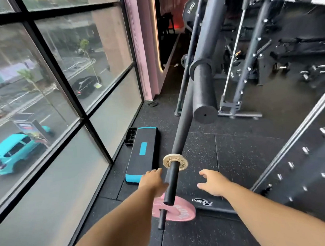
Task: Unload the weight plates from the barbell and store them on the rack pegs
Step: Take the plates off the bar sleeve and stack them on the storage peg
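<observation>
A black rack upright slants up from the lower middle of the head view, with two storage pegs pointing toward me. The upper peg (pixel 171 182) carries a small gold plate (pixel 167 159) pushed back against the upright. The lower peg (pixel 162 218) holds a pink plate (pixel 176 210). My left hand (pixel 154 181) is beside the upper peg on its left, fingers apart, touching or nearly touching it. My right hand (pixel 212 182) hovers open to the right of that peg, holding nothing. A thick black barbell sleeve (pixel 203 94) points toward me further up.
A black and blue step platform (pixel 142 154) lies on the rubber floor by the window. A black mat (pixel 213 204) with white lettering lies right of the pink plate. A 10 kg plate (pixel 190 7) hangs at the back. Rack frames with bolts stand at the right.
</observation>
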